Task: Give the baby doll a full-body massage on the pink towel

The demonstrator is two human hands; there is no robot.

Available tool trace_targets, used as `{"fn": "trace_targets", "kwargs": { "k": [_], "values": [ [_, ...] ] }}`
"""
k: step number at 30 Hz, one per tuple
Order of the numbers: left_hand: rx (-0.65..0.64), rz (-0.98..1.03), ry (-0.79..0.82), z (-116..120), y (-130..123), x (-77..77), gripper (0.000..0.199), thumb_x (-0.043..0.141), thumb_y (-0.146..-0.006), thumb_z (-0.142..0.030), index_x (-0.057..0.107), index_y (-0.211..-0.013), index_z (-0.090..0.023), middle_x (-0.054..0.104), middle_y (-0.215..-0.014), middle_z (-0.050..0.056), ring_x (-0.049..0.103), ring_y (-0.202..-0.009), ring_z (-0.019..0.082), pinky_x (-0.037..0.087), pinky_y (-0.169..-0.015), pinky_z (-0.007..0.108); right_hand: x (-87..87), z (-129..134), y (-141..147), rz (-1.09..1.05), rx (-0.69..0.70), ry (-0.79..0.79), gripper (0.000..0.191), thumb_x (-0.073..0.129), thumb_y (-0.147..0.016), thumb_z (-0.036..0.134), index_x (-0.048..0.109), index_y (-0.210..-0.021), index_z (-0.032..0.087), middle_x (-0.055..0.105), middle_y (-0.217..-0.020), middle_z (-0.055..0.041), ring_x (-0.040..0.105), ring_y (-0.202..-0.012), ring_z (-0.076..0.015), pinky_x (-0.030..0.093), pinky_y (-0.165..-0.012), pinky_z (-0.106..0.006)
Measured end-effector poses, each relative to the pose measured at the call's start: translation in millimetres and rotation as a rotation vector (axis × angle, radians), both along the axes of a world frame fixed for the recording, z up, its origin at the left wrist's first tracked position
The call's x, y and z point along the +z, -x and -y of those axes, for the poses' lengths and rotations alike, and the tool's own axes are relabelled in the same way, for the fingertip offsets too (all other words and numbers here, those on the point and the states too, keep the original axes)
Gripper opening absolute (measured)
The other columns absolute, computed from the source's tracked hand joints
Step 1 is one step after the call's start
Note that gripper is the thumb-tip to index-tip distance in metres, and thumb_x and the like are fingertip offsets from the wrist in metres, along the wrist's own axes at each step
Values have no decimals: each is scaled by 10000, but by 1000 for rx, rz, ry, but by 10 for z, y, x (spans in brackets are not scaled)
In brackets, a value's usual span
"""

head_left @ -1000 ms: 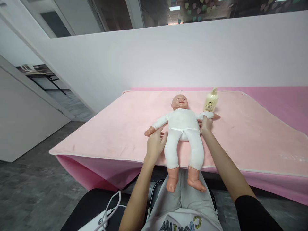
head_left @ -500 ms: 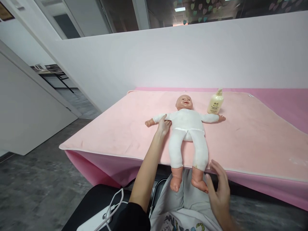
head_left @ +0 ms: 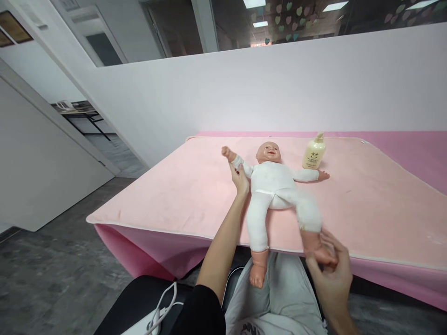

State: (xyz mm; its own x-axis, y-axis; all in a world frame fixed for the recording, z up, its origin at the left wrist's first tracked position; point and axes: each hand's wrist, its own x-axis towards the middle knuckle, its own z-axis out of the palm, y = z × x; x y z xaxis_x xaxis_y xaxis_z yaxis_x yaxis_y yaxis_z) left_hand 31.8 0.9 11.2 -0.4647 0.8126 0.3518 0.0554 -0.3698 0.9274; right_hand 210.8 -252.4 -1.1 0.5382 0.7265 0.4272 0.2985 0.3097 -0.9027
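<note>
A baby doll (head_left: 274, 179) with a white cloth body lies on its back on the pink mat (head_left: 167, 186), its head toward the wall. My left hand (head_left: 240, 179) has its fingers around the doll's arm on the left side, and that forearm is raised. At the front edge, my right hand (head_left: 333, 272) grips the doll's foot (head_left: 316, 246) on the right side. That leg is bent outward and slightly blurred. The other foot (head_left: 258, 270) hangs over the edge above my lap. Beyond the doll's far arm stands a yellow pump bottle (head_left: 314, 151).
A white wall (head_left: 244, 93) with a window above rises behind the table. Pink cloth (head_left: 150, 246) drapes over the front edge. At the lower left a white device with a cable (head_left: 160, 307) lies on a black surface. A door (head_left: 42, 153) stands at far left.
My left hand has lifted the doll's arm toward its head. My right hand has taken hold of the foot and swung that leg outward to the right.
</note>
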Motion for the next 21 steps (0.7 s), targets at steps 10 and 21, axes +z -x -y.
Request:
{"fn": "trace_targets", "kwargs": {
  "k": [10, 21],
  "values": [
    [-70, -844, -43, 142, -67, 83, 492, 478, -818, -305, 444, -1309, -295, 428, -1039, 58, 462, -940, 184, 381, -873, 332, 943, -1274, -42, 441, 111, 151, 218, 568, -594, 250, 527, -801, 195, 616, -836, -10, 555, -730, -160, 421, -668, -272],
    [-62, -639, 20, 198, -65, 11, 532, 448, -839, -315, 362, -1361, -259, 448, -1119, 97, 477, -1039, 221, 362, -929, 350, 960, -1345, 18, 459, 54, 79, 291, 609, -676, 429, 517, -769, 169, 579, -757, -19, 527, -695, -141, 400, -625, -255]
  ]
}}
